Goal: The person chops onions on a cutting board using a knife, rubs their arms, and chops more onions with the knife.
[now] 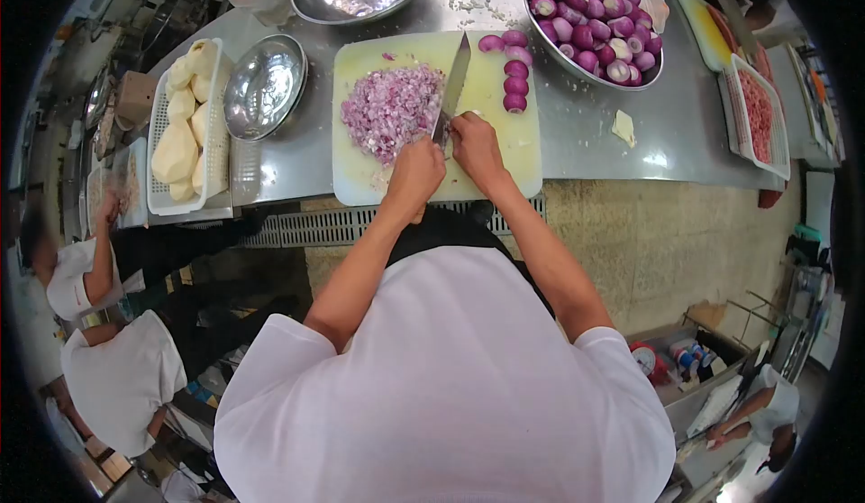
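Note:
A kitchen knife (455, 79) points away from me over a yellowish cutting board (496, 160). My left hand (417, 174) is closed around its handle end, near the board's front edge. Just right of the blade, my right hand (478, 147) has its fingers bent together; what they pinch, if anything, is hidden. Left of the blade lies a heap of chopped red onion (392, 111). Several peeled red onion pieces (515, 86) stand in a row at the board's upper right. A metal bowl (656, 72) full of peeled red onions is beyond the board's right side.
On the left stand a white basket (223, 151) of peeled pale root vegetables and a small metal bowl (264, 88). A larger metal bowl (311, 12) is farther back. At right is a basket (779, 153) of minced meat. Other people in white shirts (126, 372) work nearby.

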